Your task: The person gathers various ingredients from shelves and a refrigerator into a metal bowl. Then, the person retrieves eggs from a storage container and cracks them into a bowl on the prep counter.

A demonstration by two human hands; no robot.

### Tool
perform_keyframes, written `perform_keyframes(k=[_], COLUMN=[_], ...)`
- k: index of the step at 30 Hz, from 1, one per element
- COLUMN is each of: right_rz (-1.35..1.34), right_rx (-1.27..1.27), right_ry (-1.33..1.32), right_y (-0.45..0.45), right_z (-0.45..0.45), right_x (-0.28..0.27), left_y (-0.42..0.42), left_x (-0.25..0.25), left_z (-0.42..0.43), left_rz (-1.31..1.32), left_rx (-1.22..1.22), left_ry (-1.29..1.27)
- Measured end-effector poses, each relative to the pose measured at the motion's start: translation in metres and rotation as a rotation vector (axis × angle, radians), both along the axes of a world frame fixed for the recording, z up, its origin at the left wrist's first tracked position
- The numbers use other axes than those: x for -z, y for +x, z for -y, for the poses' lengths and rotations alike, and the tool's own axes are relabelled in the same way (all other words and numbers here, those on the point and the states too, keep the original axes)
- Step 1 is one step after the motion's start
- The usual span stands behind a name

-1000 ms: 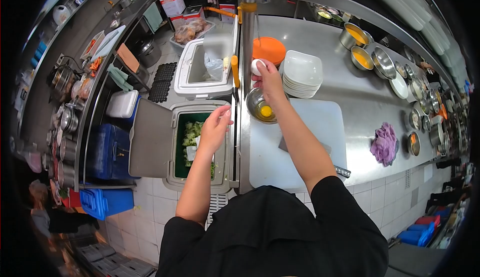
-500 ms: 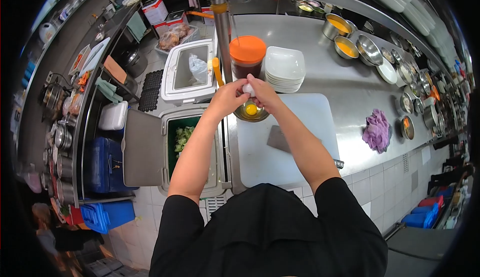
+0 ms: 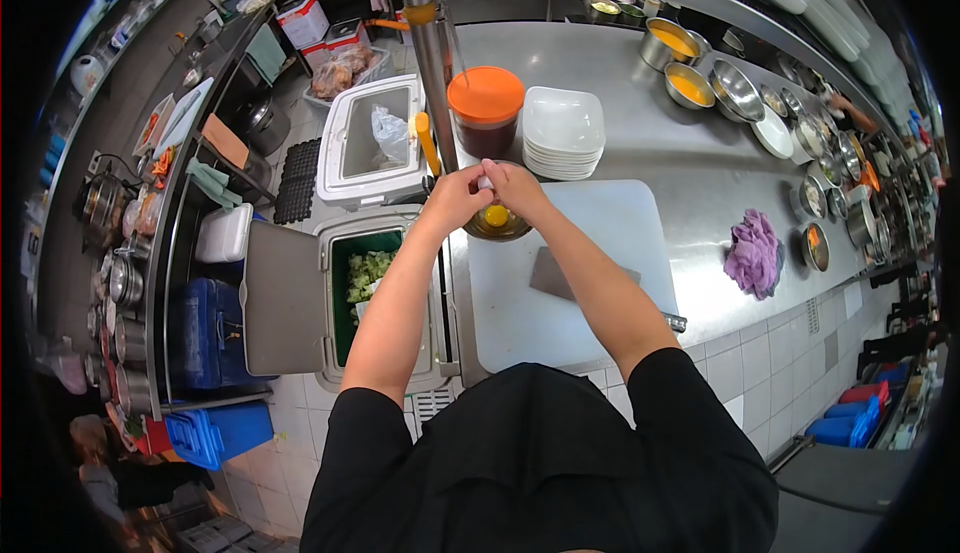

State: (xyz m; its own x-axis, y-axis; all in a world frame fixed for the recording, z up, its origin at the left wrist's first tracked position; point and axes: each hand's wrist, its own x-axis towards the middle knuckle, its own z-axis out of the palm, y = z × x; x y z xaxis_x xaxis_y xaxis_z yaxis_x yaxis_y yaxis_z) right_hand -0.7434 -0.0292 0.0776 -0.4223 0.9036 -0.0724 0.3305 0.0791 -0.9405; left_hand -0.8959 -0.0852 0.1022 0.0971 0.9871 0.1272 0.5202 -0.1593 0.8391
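My left hand (image 3: 459,199) and my right hand (image 3: 517,190) meet over a small metal bowl (image 3: 503,235). Their fingers are closed round a white eggshell (image 3: 486,182), of which only a little shows. In the bowl lies a raw egg with a whole yellow yolk (image 3: 496,215). A white cutting board (image 3: 530,328) reaches up to the bowl, and on it rests a cleaver (image 3: 560,275), partly hidden under my right forearm. Just beyond my hands stands a tub with an orange lid (image 3: 486,94).
Stacked white plates (image 3: 563,133) stand right of the tub. A purple cloth (image 3: 753,255) lies on the steel counter (image 3: 660,153). Metal bowls of yellow liquid (image 3: 689,85) are at the back right. On the left, an open bin (image 3: 368,278) holds green scraps, near a white cooler (image 3: 370,143).
My hands have closed in further round the eggshell, so less of it shows. They have shifted slightly left in view, as has the scene near them. The yolk stays in the bowl.
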Motion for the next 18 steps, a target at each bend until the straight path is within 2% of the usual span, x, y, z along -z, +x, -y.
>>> perform_keyframes(k=[5,10,12,16,18], right_rz=[0.158,0.328,0.413,0.519,0.52], right_rx=[0.005,-0.022,-0.023,-0.032,-0.041], right_ry=[0.319,0.395,0.393,0.468,0.487], right_y=[0.001,0.004,0.005,0.005,0.008], right_z=[-0.002,0.0,0.005,0.012,0.011], right_x=[0.001,-0.002,-0.011,-0.024,-0.021], left_y=[-0.003,-0.007,-0.007,-0.018,-0.034], left_x=[-0.005,-0.008,0.0,-0.013,-0.023], left_z=[0.002,0.002,0.007,0.027,0.047], left_rz=[-0.028,-0.144,-0.34,-0.481,-0.42], left_rx=[-0.009,0.039,-0.054,-0.166,-0.191], left_ry=[-0.002,0.0,0.307,0.256,0.21])
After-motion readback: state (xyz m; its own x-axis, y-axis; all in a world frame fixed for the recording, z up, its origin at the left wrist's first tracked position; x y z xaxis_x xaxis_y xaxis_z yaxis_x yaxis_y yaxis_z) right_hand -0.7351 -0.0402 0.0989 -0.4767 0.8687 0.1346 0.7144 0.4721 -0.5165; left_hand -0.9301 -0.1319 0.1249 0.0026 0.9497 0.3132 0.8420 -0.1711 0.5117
